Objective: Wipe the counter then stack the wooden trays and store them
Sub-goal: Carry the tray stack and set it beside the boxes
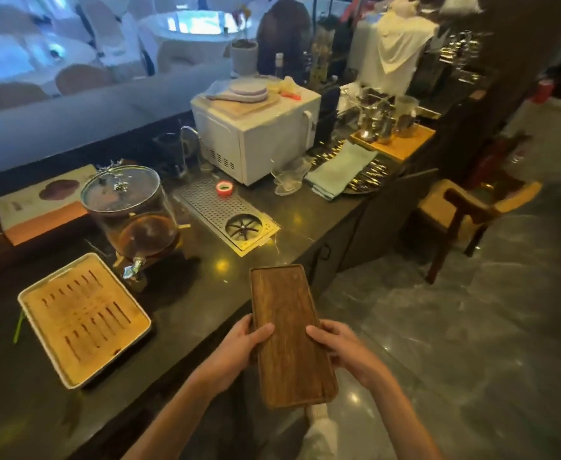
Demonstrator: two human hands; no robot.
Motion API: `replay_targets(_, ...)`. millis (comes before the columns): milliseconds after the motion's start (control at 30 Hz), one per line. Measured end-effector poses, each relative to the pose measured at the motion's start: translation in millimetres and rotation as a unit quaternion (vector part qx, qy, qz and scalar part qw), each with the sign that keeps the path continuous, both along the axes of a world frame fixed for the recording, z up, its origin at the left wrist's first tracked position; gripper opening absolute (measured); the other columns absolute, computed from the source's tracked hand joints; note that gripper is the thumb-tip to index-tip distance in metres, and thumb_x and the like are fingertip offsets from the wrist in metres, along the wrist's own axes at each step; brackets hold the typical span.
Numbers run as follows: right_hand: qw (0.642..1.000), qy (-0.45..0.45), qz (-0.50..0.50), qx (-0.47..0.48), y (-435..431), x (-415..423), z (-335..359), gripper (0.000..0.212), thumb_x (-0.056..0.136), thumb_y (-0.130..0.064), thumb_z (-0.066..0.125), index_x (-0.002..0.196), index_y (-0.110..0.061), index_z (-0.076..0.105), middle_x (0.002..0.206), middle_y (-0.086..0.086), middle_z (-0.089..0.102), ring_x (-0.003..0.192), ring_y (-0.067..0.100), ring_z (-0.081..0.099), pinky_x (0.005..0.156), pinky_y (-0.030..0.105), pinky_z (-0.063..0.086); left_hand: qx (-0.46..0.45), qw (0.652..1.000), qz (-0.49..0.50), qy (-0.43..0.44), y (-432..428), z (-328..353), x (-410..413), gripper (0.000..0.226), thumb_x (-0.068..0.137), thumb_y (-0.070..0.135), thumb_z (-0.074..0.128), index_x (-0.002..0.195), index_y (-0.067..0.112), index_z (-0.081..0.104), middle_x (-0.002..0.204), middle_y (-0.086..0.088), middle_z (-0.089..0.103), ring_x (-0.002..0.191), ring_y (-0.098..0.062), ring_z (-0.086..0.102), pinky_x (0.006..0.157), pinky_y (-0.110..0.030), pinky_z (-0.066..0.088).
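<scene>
A long dark wooden tray (289, 333) is held lengthwise in front of me, over the front edge of the dark counter (186, 293). My left hand (242, 346) grips its left edge, thumb on top. My right hand (342, 346) grips its right edge the same way. A pale slatted wooden tray in a white frame (84, 318) lies on the counter to the left. A folded light blue cloth (340, 169) lies farther along the counter.
A glass drink dispenser (129, 210) stands behind the slatted tray. A metal drip grate (226, 215), a white microwave (255, 134) and glassware follow along the counter. A wooden chair (465, 210) stands on the marble floor at right.
</scene>
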State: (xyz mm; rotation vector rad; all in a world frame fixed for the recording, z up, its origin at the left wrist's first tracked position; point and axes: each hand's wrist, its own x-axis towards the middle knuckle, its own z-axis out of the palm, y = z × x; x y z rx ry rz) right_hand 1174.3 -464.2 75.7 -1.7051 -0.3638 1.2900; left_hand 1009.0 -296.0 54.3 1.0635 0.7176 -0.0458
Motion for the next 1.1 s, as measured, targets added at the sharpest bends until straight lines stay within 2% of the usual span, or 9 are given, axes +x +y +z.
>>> replay_targets(67, 0.999, -0.007, 0.034, 0.001, 19.6, 34.8, -2.9, 0.036, 0.083, -0.053, 0.070, 0.109, -0.030, 0.073, 0.104, -0.006, 0.078, 0.097, 0.012, 0.075, 0.086, 0.035, 0.057, 0.005, 0.999, 0.036, 0.012, 7.4, 1.9, 25.0, 0.073, 0.079, 0.042, 0.077, 0.139, 0.027, 0.039, 0.126, -0.003, 0.067, 0.110, -0.020, 0.069, 0.096, -0.048, 0.055)
replay_targets(200, 0.994, -0.018, 0.105, 0.023, 69.1, 102.6, -0.9, 0.035, 0.083, -0.052, 0.071, 0.109, -0.030, 0.074, 0.106, -0.003, 0.079, 0.097, 0.014, 0.075, 0.077, 0.029, 0.057, 0.023, 0.992, 0.124, 0.023, 21.1, 16.0, 73.5, 0.072, 0.083, 0.039, 0.074, 0.141, 0.021, 0.035, 0.126, -0.005, 0.062, 0.101, -0.018, 0.072, 0.079, -0.037, 0.061)
replay_targets(333, 0.987, -0.015, 0.155, 0.041, 120.0, 142.8, 11.9, 0.036, 0.087, -0.049, 0.068, 0.114, -0.026, 0.071, 0.105, -0.004, 0.078, 0.097, 0.012, 0.075, 0.080, 0.029, 0.057, 0.037, 0.980, 0.194, 0.038, 41.0, 30.3, 102.7, 0.072, 0.082, 0.042, 0.071, 0.143, 0.030, 0.034, 0.132, -0.006, 0.057, 0.114, -0.027, 0.064, 0.098, -0.052, 0.052)
replay_targets(500, 0.977, -0.001, 0.200, 0.071, 193.4, 170.1, 34.3, 0.033, 0.090, -0.044, 0.067, 0.115, -0.023, 0.070, 0.100, -0.007, 0.079, 0.091, 0.008, 0.075, 0.064, 0.017, 0.058, 0.082, 0.960, 0.265, 0.035, 94.0, 52.2, 121.5, 0.080, 0.068, 0.057, 0.075, 0.136, 0.033, 0.041, 0.122, 0.001, 0.065, 0.098, -0.013, 0.072, 0.075, -0.034, 0.062)
replay_targets(600, 0.973, 0.007, 0.215, 0.083, 247.9, 170.5, 53.8, 0.029, 0.091, -0.039, 0.067, 0.112, -0.019, 0.071, 0.096, -0.006, 0.079, 0.086, 0.006, 0.075, 0.058, 0.014, 0.056, 0.094, 0.944, 0.315, 0.032, 139.5, 66.7, 122.2, 0.073, 0.076, 0.050, 0.074, 0.137, 0.030, 0.042, 0.120, 0.000, 0.065, 0.094, -0.009, 0.073, 0.066, -0.026, 0.061)
replay_targets(667, 0.969, 0.007, 0.230, 0.089, 282.6, 165.6, 62.9, 0.028, 0.091, -0.040, 0.067, 0.111, -0.021, 0.071, 0.098, -0.006, 0.079, 0.087, 0.005, 0.075, 0.058, 0.016, 0.057, 0.091, 0.935, 0.342, 0.038, 168.5, 77.1, 120.2, 0.063, 0.083, 0.044, 0.070, 0.138, 0.029, 0.043, 0.120, 0.000, 0.066, 0.095, -0.015, 0.073, 0.068, -0.030, 0.061)
replay_targets(833, 0.966, 0.005, 0.240, 0.097, 366.4, 155.3, 85.7, 0.029, 0.089, -0.041, 0.067, 0.109, -0.020, 0.070, 0.101, 0.000, 0.079, 0.093, 0.014, 0.076, 0.077, 0.032, 0.059, 0.086, 0.940, 0.328, 0.038, 243.0, 113.5, 110.5, 0.045, 0.090, 0.032, 0.062, 0.132, 0.024, 0.048, 0.119, -0.003, 0.066, 0.107, -0.022, 0.066, 0.091, -0.045, 0.054)
replay_targets(967, 0.965, 0.011, 0.234, 0.117, 434.0, 161.3, 118.8, 0.033, 0.091, -0.036, 0.066, 0.110, -0.010, 0.072, 0.109, 0.013, 0.076, 0.107, 0.031, 0.071, 0.099, 0.054, 0.053, 0.108, 0.953, 0.282, 0.029, 315.8, 169.8, 101.5, 0.030, 0.097, 0.023, 0.052, 0.126, 0.013, 0.054, 0.102, -0.004, 0.070, 0.090, -0.019, 0.073, 0.073, -0.034, 0.059)
replay_targets(1100, 0.958, 0.013, 0.260, 0.122, 524.4, 174.7, 147.6, 0.036, 0.090, -0.040, 0.066, 0.111, -0.012, 0.071, 0.116, 0.015, 0.073, 0.111, 0.035, 0.068, 0.100, 0.055, 0.052, 0.117, 0.960, 0.246, 0.067, 399.6, 219.8, 104.9, 0.021, 0.100, 0.024, 0.048, 0.109, 0.006, 0.052, 0.092, -0.009, 0.054, 0.084, -0.023, 0.064, 0.066, -0.033, 0.060)
